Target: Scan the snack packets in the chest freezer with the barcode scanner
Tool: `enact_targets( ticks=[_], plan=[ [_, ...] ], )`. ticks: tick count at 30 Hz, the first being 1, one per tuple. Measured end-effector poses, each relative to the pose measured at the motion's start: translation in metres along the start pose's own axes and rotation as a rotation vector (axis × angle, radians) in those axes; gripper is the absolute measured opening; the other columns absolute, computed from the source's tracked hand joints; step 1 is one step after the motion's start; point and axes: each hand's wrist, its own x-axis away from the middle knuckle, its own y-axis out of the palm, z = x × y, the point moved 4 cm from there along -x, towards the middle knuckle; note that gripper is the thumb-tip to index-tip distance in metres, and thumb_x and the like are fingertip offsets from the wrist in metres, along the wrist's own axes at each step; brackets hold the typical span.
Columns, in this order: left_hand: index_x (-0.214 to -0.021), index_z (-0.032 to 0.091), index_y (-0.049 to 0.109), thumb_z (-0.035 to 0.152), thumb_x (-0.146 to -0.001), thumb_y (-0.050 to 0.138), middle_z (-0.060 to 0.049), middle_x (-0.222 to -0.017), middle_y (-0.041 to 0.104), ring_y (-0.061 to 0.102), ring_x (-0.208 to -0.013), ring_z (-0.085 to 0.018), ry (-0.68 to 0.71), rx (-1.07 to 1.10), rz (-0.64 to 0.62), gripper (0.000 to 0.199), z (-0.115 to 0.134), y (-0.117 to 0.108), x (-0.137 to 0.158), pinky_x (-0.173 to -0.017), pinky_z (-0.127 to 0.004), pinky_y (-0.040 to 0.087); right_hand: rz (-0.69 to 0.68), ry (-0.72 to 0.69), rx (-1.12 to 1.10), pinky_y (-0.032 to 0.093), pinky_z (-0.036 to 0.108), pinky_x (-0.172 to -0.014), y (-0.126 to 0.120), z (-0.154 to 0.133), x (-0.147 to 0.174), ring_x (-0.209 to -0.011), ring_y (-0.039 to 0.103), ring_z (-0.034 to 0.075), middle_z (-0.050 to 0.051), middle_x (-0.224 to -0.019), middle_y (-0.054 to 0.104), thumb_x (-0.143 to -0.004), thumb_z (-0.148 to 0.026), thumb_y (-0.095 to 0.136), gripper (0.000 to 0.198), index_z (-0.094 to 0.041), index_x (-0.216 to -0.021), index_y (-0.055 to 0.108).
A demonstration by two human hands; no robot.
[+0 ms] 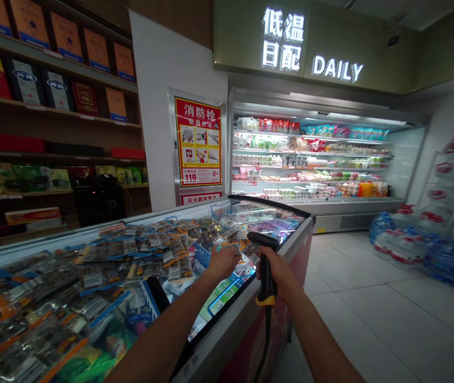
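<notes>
My right hand (pixel 280 271) is wrapped round the handle of a black and yellow handheld barcode scanner (pixel 266 271). Its head tilts toward my left hand, and a cable hangs from the grip. My left hand (pixel 224 260) is over the freezer, its fingers bent at the edge of a small clear packet (pixel 245 249); the fingertips are partly hidden. Many similar flat packets (pixel 131 247) with orange or blue edges lie heaped on the chest freezer (pixel 246 298) to the left. Through the glass beneath my arms, bagged goods and a blue-edged price card (pixel 227 293) show.
An open refrigerated display (pixel 310 154) stands beyond the freezer. Large water bottles (pixel 406 244) sit on the tiled floor (pixel 354 308) at the right. Shelves of boxes (pixel 63 90) line the left, with a black device (pixel 99 197) in front. A red fire-hydrant sign (pixel 198 141) hangs behind.
</notes>
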Motion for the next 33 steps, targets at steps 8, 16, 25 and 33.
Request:
enact_targets(
  ticks=[8, 16, 25, 33],
  plan=[
    [-0.06, 0.017, 0.054, 0.024, -0.049, 0.072, -0.012, -0.076, 0.064, 0.051, -0.099, -0.035, -0.359, 0.09, 0.11, 0.022, -0.033, -0.026, 0.005, -0.082, -0.042, 0.034, -0.018, 0.056, 0.008, 0.037, 0.022, -0.033, 0.013, 0.007, 0.002, -0.031, 0.047, 0.011, -0.001, -0.04, 0.052, -0.067, -0.039, 0.053, 0.024, -0.015, -0.063, 0.051],
    [-0.102, 0.014, 0.053, 0.03, -0.081, 0.046, -0.006, -0.1, 0.056, 0.056, -0.083, -0.015, -0.471, 0.496, 0.098, 0.027, -0.05, -0.012, -0.009, -0.071, -0.034, 0.047, -0.102, 0.051, -0.013, 0.036, 0.021, -0.032, 0.029, 0.01, 0.005, -0.031, 0.046, 0.011, -0.002, -0.039, 0.05, -0.068, -0.04, 0.051, 0.024, -0.016, -0.065, 0.049],
    [-0.085, 0.015, 0.056, 0.008, -0.062, 0.056, -0.001, -0.071, 0.065, 0.061, -0.07, -0.013, -0.302, 0.911, 0.361, 0.024, -0.046, -0.033, -0.012, -0.067, -0.026, 0.046, -0.188, 0.07, -0.036, 0.034, 0.02, -0.032, 0.048, -0.001, 0.017, -0.032, 0.047, 0.011, -0.002, -0.04, 0.051, -0.068, -0.041, 0.05, 0.027, -0.014, -0.069, 0.052],
    [-0.077, 0.015, 0.057, 0.007, -0.056, 0.056, -0.003, -0.076, 0.067, 0.062, -0.076, -0.016, -0.262, 0.996, 0.445, 0.023, -0.052, -0.039, -0.013, -0.07, -0.027, 0.046, -0.186, 0.046, -0.019, 0.035, 0.02, -0.032, 0.054, 0.001, 0.024, -0.031, 0.046, 0.01, -0.003, -0.04, 0.051, -0.066, -0.041, 0.052, 0.026, -0.015, -0.065, 0.051]
  ],
)
